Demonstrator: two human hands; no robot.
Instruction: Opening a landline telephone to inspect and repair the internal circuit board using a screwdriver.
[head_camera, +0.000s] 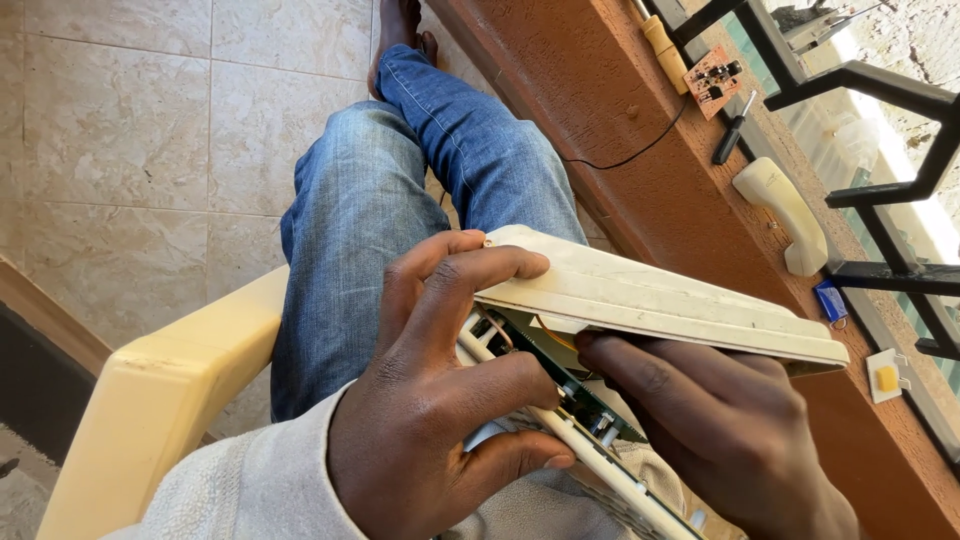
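Note:
A cream plastic telephone casing (660, 300) lies over my lap, split apart so a green circuit board (570, 385) shows between its two shells. My left hand (440, 400) grips the near edge of the casing, fingers curled over the top shell and thumb pressed on the lower shell. From the right, the fingers of my right hand (720, 420) reach into the gap under the top shell and hold it. My legs in blue jeans (400, 190) stretch away over the tiled floor.
On the brown window ledge (640, 110) lie a cream telephone handset (785, 210), a small orange circuit board (712, 80), a black screwdriver (733, 128), a yellow-handled tool (665, 50) and a small blue item (830, 302). A cream plastic chair arm (160, 390) is at my left.

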